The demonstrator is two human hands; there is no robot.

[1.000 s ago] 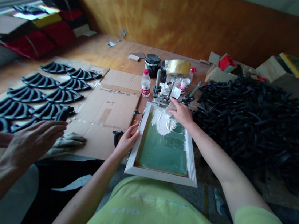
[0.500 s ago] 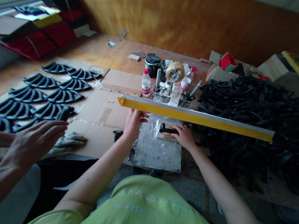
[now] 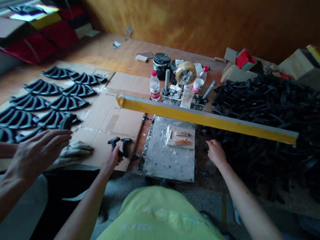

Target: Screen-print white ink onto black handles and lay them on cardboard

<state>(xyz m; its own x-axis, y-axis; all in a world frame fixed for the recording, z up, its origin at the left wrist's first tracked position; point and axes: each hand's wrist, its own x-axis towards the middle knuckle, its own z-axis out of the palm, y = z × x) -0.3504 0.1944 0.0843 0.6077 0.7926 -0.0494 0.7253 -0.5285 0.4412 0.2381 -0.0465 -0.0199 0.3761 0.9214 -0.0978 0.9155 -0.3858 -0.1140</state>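
On the cardboard left of the metal plate, my left hand (image 3: 111, 160) has its fingers closed on a black handle-shaped piece (image 3: 113, 141). A second black piece (image 3: 126, 146) lies just right of it. My right hand (image 3: 217, 152) is over the dark bench between the plate and the black heap, fingers partly extended and nothing visible in them. Between my hands lies the grey metal plate (image 3: 169, 162), with a small tape-covered pad (image 3: 181, 137) on it. A yellow-and-grey bar (image 3: 207, 120) spans above the plate's far end.
A heap of black pieces (image 3: 276, 111) fills the right. Fan-like rows of black pieces (image 3: 43, 87) lie on cardboard (image 3: 98, 117) at left. Another person's hand (image 3: 41, 147) is beside a glove (image 3: 76, 151). Behind the bar stand a bottle (image 3: 154, 87), tape roll (image 3: 186, 73) and black tub (image 3: 161, 63).
The black piece has left the pad and is now at the cardboard in my left hand, which moved left and nearer. My right hand let go and moved right. The other person's hand barely moved.
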